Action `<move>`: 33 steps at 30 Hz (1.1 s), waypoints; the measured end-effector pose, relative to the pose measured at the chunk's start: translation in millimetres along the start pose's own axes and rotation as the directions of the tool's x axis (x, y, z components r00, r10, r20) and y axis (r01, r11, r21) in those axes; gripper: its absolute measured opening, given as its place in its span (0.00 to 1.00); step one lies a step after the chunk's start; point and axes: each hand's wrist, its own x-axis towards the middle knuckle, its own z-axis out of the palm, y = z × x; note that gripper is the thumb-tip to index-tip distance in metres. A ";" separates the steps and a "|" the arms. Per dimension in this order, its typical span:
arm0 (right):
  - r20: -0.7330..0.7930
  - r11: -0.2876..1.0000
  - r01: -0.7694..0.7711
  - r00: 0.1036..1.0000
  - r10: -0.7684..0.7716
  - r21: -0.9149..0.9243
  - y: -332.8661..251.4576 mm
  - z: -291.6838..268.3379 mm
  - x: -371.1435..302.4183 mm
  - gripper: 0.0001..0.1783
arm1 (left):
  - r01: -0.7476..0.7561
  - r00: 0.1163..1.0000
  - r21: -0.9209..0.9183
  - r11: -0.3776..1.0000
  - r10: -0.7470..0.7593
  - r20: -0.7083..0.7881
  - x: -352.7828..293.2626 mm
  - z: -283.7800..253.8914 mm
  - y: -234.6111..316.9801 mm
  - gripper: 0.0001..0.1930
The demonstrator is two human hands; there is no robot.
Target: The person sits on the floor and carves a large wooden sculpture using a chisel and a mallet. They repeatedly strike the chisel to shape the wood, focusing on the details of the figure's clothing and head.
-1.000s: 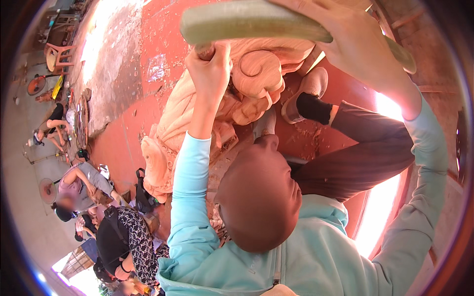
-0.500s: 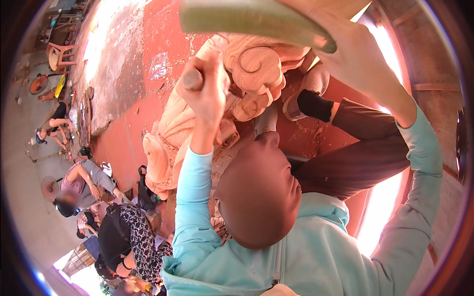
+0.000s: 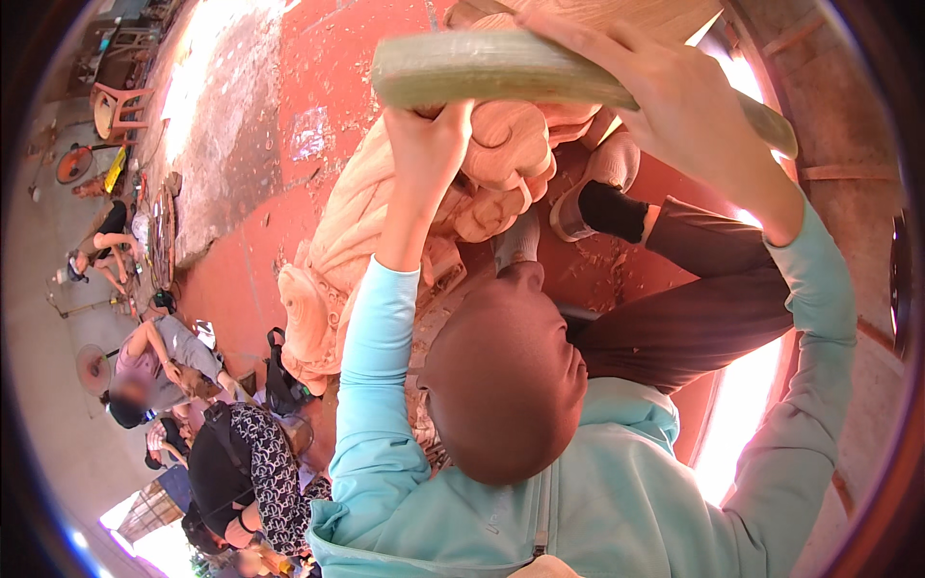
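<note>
My right hand (image 3: 679,106) is closed around a long, pale green, paddle-like wooden mallet (image 3: 501,69), which lies crosswise at the top of the view. The mallet's broad left end is over my left hand (image 3: 429,144), covering part of it. My left hand is a fist around a chisel, whose round wooden handle end showed a moment earlier; the mallet now hides the handle, and the blade is out of sight. Beneath both hands lies a large carved wooden piece (image 3: 352,226) with scrolls and flowing grooves.
My bent leg (image 3: 694,318) and shod foot (image 3: 583,197) are right of the carving. Wood chips lie on the red floor (image 3: 226,299). At left are other people (image 3: 231,472), a black bag (image 3: 281,380), a fan (image 3: 74,164) and a plastic chair (image 3: 116,111). A wall (image 3: 848,144) runs along the right.
The mallet has swung down and shifted right, levelling out over my left hand. My left hand has moved slightly right, and the chisel's handle end has gone from sight.
</note>
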 end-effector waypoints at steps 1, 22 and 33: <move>-0.094 1.000 -0.009 0.995 0.010 0.015 1.0 1.2 -0.6 0.42 | 0.036 0.999 -0.051 0.998 -0.037 -0.013 -1.9 -3.3 -4.0 0.17; -0.421 0.862 0.004 0.874 0.244 0.507 23.5 41.7 -7.3 0.37 | -0.073 0.989 -0.320 0.945 0.027 -0.145 -22.9 -14.0 16.6 0.19; -0.430 0.949 0.063 0.899 0.081 0.310 19.8 23.9 1.0 0.34 | -0.046 0.996 -0.198 0.979 0.029 -0.084 -5.2 -15.0 9.1 0.17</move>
